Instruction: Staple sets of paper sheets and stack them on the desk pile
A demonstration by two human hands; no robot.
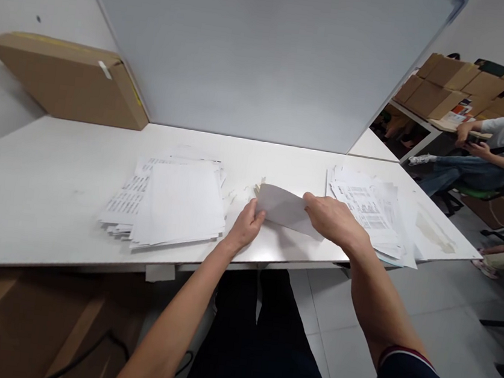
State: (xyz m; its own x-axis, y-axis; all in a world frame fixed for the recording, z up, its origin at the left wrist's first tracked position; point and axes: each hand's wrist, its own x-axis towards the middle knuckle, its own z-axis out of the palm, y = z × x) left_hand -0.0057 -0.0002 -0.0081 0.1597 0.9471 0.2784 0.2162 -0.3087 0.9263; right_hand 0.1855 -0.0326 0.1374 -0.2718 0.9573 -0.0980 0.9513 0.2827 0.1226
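A sheet of paper (286,209) is held up on edge over the table, between my two hands. My left hand (247,222) grips its left edge with the thumb on the near side. At its upper right, my right hand (333,218) has its fingers closed on the paper. To the left lies a stack of papers (186,206), with a blank sheet on top and printed sheets fanned out beneath. On the right, a looser pile of printed papers (368,211) spreads near the table's edge. Small pale scraps (237,196) lie behind my left hand.
The white table (51,190) meets a large whitish board (258,56) at its back. A flat cardboard box (77,81) leans at the back left. A seated person (503,145) is off to the right, near stacked cartons (451,78). A cable (92,347) hangs below.
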